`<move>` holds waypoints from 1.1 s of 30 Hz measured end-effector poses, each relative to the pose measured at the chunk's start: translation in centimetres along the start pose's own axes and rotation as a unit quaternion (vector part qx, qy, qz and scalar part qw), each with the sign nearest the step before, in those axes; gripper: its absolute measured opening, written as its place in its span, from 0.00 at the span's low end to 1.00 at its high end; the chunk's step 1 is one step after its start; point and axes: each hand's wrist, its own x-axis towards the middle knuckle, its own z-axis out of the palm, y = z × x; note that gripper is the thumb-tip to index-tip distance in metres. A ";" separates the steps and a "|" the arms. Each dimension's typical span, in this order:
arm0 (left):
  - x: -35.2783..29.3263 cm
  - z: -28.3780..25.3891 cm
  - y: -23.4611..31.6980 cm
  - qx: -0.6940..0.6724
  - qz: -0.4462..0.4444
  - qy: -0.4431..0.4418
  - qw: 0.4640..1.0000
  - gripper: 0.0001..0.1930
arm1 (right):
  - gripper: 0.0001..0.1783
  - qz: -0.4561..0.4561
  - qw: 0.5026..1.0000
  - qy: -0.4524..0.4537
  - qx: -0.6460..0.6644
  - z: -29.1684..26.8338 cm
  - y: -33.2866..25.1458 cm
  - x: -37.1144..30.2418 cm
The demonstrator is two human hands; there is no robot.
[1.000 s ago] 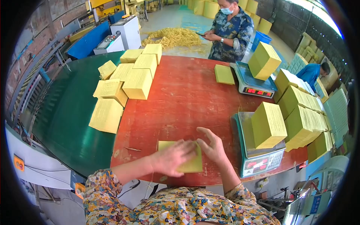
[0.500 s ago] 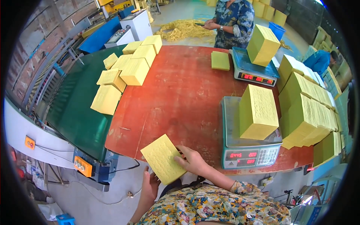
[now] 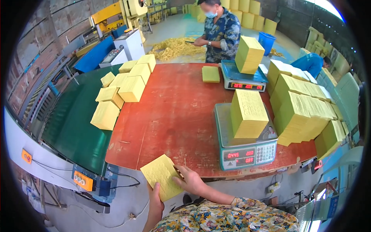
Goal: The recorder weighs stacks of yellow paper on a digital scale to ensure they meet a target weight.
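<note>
A tilted stack of yellow embossed paper [image 3: 161,177] is held in front of my body, just off the table's near edge. Its raised pattern of rounded marks faces up. My right hand [image 3: 190,181] grips its right side, thumb on the top face. At the lower left corner, my left hand [image 3: 155,200] has its thumb on the face; its fingers are hidden underneath. Ahead to the right, a digital scale [image 3: 247,157] with lit red digits carries a tall yellow paper stack [image 3: 250,116].
Several paper blocks [image 3: 131,89] sit between the green conveyor belt [image 3: 69,112] and the red table [image 3: 166,116]. A second scale [image 3: 247,86] bears another stack [image 3: 249,56]. Many stacks [image 3: 301,112] line the right side. Beyond the table stands a person [image 3: 222,34]; another bends at far right [image 3: 311,63].
My left hand has come up onto the paper stack, its thumb now on the face. The stack has shifted slightly left and down in view. The head view has tilted up and turned right.
</note>
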 end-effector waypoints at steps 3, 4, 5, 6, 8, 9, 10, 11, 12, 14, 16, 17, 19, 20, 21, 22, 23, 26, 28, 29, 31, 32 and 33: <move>0.6 -1.4 -0.1 -0.007 -0.013 -0.027 1.000 0.33 | 0.28 -0.002 0.999 0.039 -0.012 0.9 0.2 -0.4; 0.7 -1.6 0.4 -0.027 -0.023 -0.051 0.998 0.34 | 0.27 -0.005 0.998 0.054 -0.013 1.2 0.5 -0.3; 0.7 -1.7 0.8 -0.046 -0.033 -0.074 0.996 0.34 | 0.27 0.002 0.998 0.059 -0.012 1.4 0.6 -0.3; 0.7 -1.7 1.0 -0.041 -0.041 -0.078 0.995 0.34 | 0.27 0.024 0.998 0.059 0.001 1.4 0.7 -0.2; 0.6 -1.6 1.1 0.018 0.020 -0.101 0.995 0.35 | 0.27 0.046 0.997 0.059 0.027 1.4 1.1 0.0; 0.4 -2.0 0.8 0.028 0.007 -0.104 0.994 0.35 | 0.27 0.041 0.997 0.056 0.038 1.4 1.0 -0.2; 0.8 -2.3 0.2 0.015 0.008 -0.083 0.996 0.36 | 0.27 0.026 0.998 0.059 0.020 1.2 0.4 -0.3; 0.6 -2.5 0.0 0.002 0.009 -0.062 0.998 0.37 | 0.27 0.035 0.997 0.067 0.027 1.3 -0.3 -1.1; 0.2 -1.5 0.1 -0.005 0.012 -0.051 0.999 0.36 | 0.27 0.029 0.998 0.058 0.025 0.6 -0.6 -1.3; -0.6 -0.9 1.0 -0.015 0.015 -0.066 0.998 0.34 | 0.27 0.048 0.995 0.022 0.079 -0.5 -0.4 -2.1; -1.4 -0.2 1.6 -0.034 0.022 -0.074 0.996 0.32 | 0.28 0.083 0.987 0.047 0.126 -1.8 0.6 -3.4; -1.2 0.0 2.1 -0.050 -0.011 -0.083 0.995 0.29 | 0.29 0.118 0.975 0.068 0.174 -2.8 1.2 -4.1; -2.3 1.9 3.8 -0.067 -0.045 -0.091 0.993 0.27 | 0.36 0.120 0.976 0.080 0.164 -5.3 1.8 -5.2; -2.7 4.8 5.5 -0.081 -0.037 -0.130 0.987 0.26 | 0.37 0.114 0.965 0.063 0.227 -6.6 1.7 -5.6; -2.5 7.2 6.5 -0.097 -0.027 -0.166 0.981 0.26 | 0.38 0.106 0.950 0.043 0.290 -8.3 1.1 -5.7; -1.3 8.0 6.7 0.014 0.043 -0.202 0.978 0.25 | 0.39 0.082 0.953 0.043 0.288 -10.5 -0.8 -5.7; 0.0 9.0 6.9 0.125 0.111 -0.234 0.958 0.25 | 0.39 0.102 0.933 0.044 0.341 -13.1 -3.0 -5.7; 3.2 18.8 8.8 0.072 0.103 -0.284 0.951 0.25 | 0.34 0.050 0.962 0.129 0.234 -21.9 -5.2 -4.0; 5.2 27.4 11.0 0.085 0.053 -0.305 0.947 0.26 | 0.30 0.055 0.953 0.195 0.224 -27.5 -5.3 -2.1; 5.5 32.3 12.0 0.078 0.007 -0.331 0.940 0.27 | 0.28 0.027 0.951 0.211 0.223 -30.9 -4.2 -1.3; 7.1 37.2 13.4 0.213 0.001 -0.358 0.909 0.32 | 0.24 0.034 0.923 0.233 0.305 -34.8 -2.1 1.5; 8.0 38.6 13.8 0.216 0.008 -0.347 0.913 0.32 | 0.23 0.036 0.925 0.232 0.298 -36.1 -1.3 3.0; 9.6 39.9 13.2 0.213 -0.003 -0.342 0.915 0.31 | 0.23 0.044 0.926 0.237 0.290 -37.1 0.2 4.1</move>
